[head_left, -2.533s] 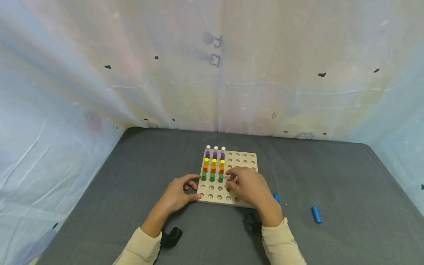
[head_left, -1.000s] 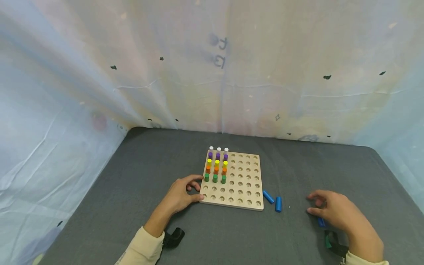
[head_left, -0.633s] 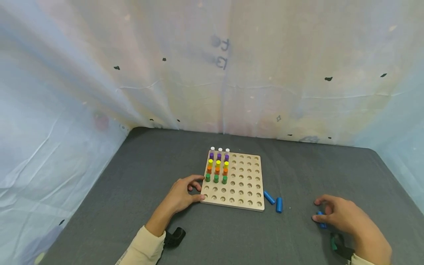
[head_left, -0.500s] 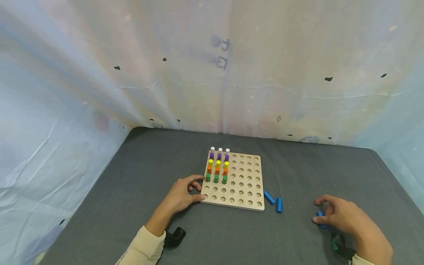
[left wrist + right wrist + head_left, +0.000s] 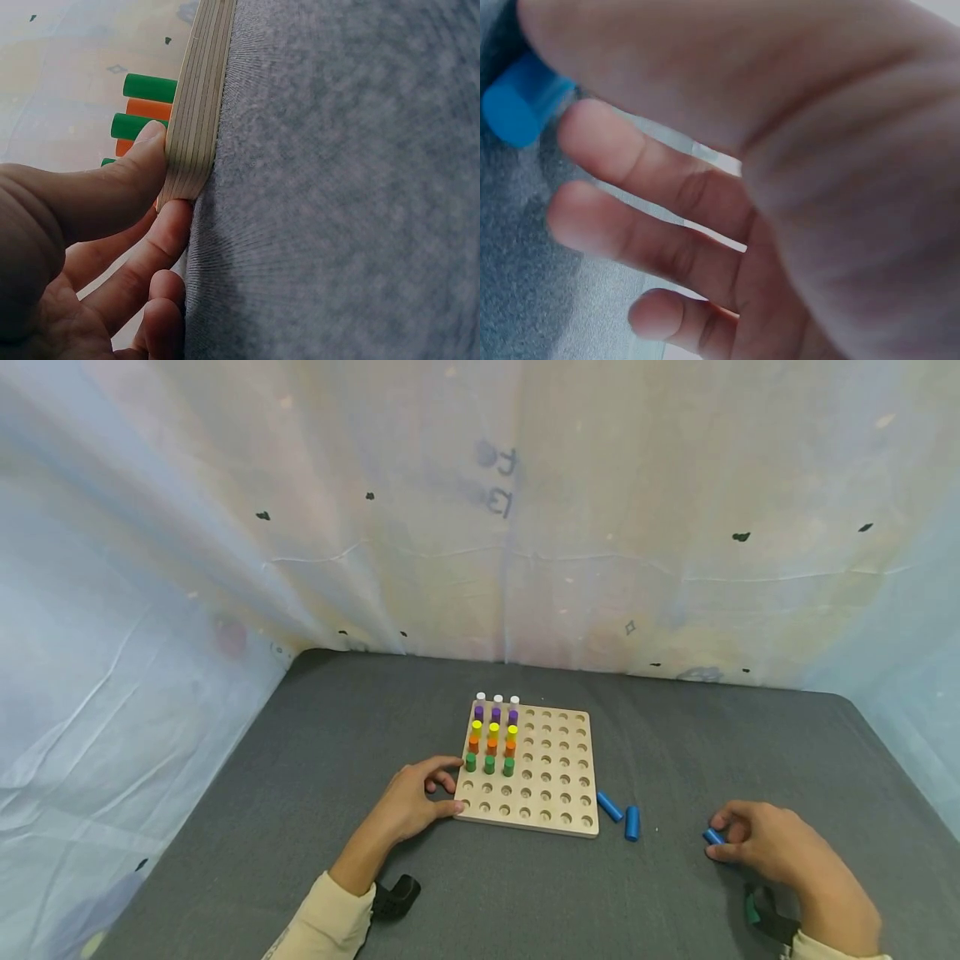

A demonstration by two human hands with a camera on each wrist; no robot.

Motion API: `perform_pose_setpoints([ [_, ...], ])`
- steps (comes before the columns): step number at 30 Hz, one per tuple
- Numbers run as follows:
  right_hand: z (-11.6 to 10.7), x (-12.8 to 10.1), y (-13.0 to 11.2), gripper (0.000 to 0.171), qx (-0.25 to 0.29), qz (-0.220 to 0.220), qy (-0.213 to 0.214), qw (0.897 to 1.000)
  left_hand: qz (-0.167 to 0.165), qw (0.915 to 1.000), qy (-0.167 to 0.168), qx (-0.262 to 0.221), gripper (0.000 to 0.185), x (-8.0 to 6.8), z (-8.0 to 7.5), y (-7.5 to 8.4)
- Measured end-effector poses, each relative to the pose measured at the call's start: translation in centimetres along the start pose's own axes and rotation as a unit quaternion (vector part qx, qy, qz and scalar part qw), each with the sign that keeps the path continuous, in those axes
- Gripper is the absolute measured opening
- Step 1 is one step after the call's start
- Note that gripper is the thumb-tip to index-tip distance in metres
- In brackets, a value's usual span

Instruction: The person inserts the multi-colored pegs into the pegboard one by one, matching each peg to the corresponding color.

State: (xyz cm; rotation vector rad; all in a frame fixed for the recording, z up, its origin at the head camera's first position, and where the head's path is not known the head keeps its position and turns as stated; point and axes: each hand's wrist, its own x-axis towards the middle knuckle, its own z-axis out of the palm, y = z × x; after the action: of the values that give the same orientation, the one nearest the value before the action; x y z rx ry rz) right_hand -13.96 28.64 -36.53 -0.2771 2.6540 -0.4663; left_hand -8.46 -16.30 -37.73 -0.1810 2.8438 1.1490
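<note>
Blue peg (image 5: 713,837) is pinched by right hand (image 5: 772,847) at lower right, well apart from wooden pegboard (image 5: 558,777) at frame centre. Board's lower-left corner is gripped by left hand (image 5: 408,797). Open grey mat (image 5: 675,752) is seen between them.

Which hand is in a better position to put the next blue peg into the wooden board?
The right hand: it already pinches a blue peg on the grey mat. The left hand grips the near left corner of the wooden board, so it likely serves better to steady it.
</note>
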Motion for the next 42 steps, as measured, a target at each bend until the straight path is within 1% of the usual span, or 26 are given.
perform_pose_setpoints([
  [3, 0.0, 0.0, 0.2, 0.035, -0.001, 0.003, -0.01, 1.0, -0.003, 1.0, -0.002, 0.003, 0.055, 0.0, 0.0, 0.1],
  [6, 0.1, 0.0, 0.4, 0.03, -0.001, 0.002, -0.011, 1.0, -0.004, 1.0, -0.005, 0.005, 0.054, 0.0, 0.1, 0.1],
  [10, 0.3, 0.1, 0.1, 0.024, -0.002, -0.011, 0.012, 1.0, -0.008, 0.9999, -0.007, 0.003, 0.054, 0.0, 0.2, 0.1],
  [19, 0.4, 0.4, -1.2, 0.022, -0.004, -0.022, 0.057, 0.998, -0.008, 1.0, -0.004, 0.003, 0.055, 0.1, 0.1, -0.1],
  [25, 0.3, 0.4, -1.8, 0.021, 0.001, -0.033, 0.074, 0.997, -0.006, 1.0, -0.004, 0.005, 0.056, 0.0, 0.1, -0.1],
  [31, 0.2, 0.4, -2.2, 0.024, -0.005, -0.037, 0.089, 0.995, -0.005, 1.0, -0.003, 0.006, 0.056, 0.0, 0.0, -0.1],
  [38, 0.3, 0.4, -2.6, 0.024, -0.006, -0.055, 0.121, 0.991, -0.003, 1.0, -0.005, 0.007, 0.055, 0.0, 0.0, 0.1],
  [42, 0.2, 0.4, -2.6, 0.027, -0.007, -0.053, 0.124, 0.991, -0.003, 1.0, -0.004, 0.005, 0.055, 0.0, -0.1, 0.1],
])
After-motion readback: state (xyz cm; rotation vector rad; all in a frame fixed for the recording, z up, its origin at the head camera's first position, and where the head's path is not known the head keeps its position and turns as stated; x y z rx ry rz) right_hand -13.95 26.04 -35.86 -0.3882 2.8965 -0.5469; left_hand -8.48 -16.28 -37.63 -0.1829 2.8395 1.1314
